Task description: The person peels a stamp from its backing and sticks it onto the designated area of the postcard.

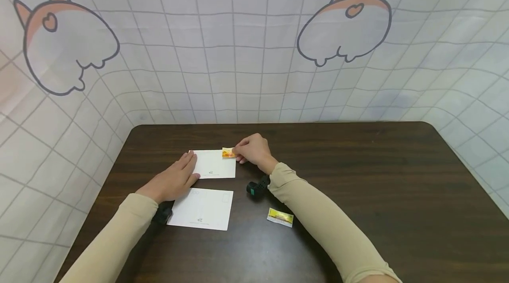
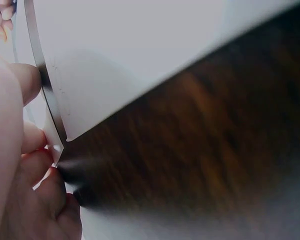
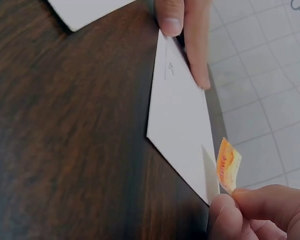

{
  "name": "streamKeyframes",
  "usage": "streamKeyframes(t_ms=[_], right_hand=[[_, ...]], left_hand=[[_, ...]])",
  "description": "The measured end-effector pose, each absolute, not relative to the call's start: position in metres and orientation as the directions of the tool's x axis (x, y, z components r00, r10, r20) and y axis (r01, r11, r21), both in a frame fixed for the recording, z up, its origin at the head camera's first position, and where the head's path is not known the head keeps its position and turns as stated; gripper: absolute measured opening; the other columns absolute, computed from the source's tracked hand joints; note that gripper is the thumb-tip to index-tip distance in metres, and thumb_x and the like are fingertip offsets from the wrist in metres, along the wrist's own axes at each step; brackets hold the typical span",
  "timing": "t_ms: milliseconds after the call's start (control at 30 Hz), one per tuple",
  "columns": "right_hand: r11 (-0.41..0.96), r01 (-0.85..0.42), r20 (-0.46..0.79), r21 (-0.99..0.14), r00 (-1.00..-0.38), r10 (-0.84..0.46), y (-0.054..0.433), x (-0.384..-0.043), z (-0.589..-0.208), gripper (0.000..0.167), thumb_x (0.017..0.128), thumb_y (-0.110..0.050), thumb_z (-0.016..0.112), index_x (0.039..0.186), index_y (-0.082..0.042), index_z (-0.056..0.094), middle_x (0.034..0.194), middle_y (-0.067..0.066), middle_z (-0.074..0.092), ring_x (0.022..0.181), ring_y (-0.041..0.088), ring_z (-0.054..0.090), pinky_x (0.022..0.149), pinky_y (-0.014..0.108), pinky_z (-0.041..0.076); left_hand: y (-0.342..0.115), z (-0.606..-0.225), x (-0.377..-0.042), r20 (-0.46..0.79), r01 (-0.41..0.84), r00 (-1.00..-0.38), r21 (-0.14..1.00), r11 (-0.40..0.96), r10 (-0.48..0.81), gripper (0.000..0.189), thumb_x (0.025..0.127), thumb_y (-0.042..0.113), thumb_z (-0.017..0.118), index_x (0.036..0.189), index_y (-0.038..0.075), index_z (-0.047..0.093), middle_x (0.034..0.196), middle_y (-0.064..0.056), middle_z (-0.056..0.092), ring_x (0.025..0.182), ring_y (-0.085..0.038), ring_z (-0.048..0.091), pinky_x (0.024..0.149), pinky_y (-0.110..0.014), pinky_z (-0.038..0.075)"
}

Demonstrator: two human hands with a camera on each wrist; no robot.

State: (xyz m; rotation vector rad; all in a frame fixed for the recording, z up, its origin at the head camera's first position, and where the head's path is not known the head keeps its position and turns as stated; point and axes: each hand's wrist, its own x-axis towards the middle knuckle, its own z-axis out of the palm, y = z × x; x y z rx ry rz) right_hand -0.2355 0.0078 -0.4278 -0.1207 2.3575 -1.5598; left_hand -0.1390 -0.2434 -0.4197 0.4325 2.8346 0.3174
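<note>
**Orange-and-yellow stamp (image 1: 228, 153) pinched over the far postcard (image 1: 214, 164)**

My right hand (image 1: 254, 150) has the stamp between thumb and fingers, tilted up at the far right corner of that white postcard — I can't tell whether its lower edge touches the card. My left hand (image 1: 175, 179) lies with fingers extended, grasping nothing, resting on the left edge of the same card. A second white postcard, the near postcard (image 1: 204, 208), lies just nearer, beside my left wrist, with a small printed box in its far right corner. To the right of it, near my right forearm, lies a yellow-and-white strip (image 1: 280, 217). Everything sits on a dark wooden table (image 1: 377, 208); beyond its far edge hangs a white grid-patterned curtain (image 1: 246, 62) with two cartoon animals.
</note>
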Motion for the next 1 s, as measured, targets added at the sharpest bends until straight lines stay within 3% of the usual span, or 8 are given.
streamKeyframes(t_ms=[500, 1000], right_hand=[[0.484, 0.131, -0.254, -0.865, -0.946, -0.199, -0.001, -0.237, -0.426, 0.007, 0.087, -0.010, 0.079, 0.085, -0.003, 0.081, 0.061, 0.001, 0.072, 0.048, 0.007, 0.066, 0.052, 0.022, 0.059], [0.558, 0.131, -0.262, -0.820, -0.951, -0.162, -0.006, -0.239, -0.421, 0.014, 0.088, -0.013, 0.076, 0.077, -0.006, 0.080, 0.056, -0.001, 0.069, 0.046, 0.007, 0.065, 0.052, 0.021, 0.059]], left_hand=[[-0.240, -0.423, -0.136, -0.190, 0.297, -0.926, 0.165, 0.941, 0.326, 0.066, 0.110, 0.033, 0.043, 0.159, -0.009, 0.026, 0.170, -0.027, 0.023, 0.159, -0.044, 0.023, 0.129, -0.058, 0.025], [-0.239, -0.422, -0.138, -0.203, 0.294, -0.929, 0.110, 0.950, 0.311, 0.067, 0.111, 0.034, 0.042, 0.159, -0.008, 0.026, 0.170, -0.026, 0.022, 0.160, -0.043, 0.022, 0.131, -0.059, 0.022]])
